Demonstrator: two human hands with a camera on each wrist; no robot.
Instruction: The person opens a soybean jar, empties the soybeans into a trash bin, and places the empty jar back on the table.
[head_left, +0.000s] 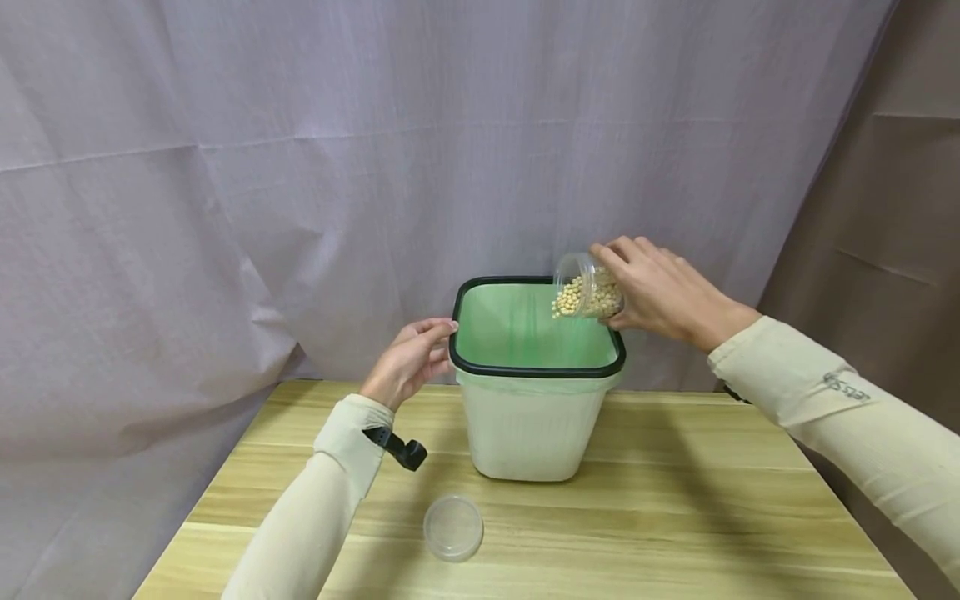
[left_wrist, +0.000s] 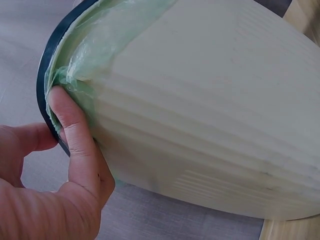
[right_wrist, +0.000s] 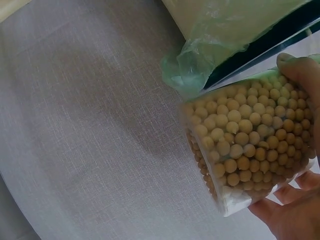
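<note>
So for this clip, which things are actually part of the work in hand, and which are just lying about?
In use:
- clear plastic jar of pale round beans, tipped over the bin by the right hand
- white plastic bin with black rim and green liner, left hand gripping its rim

Lying about:
- clear round plastic lid on the wooden table
- grey cloth backdrop

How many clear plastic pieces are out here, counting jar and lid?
2. The jar of soybeans is tilted over the bin in the right hand; its lid lies on the table in front of the bin.
</note>
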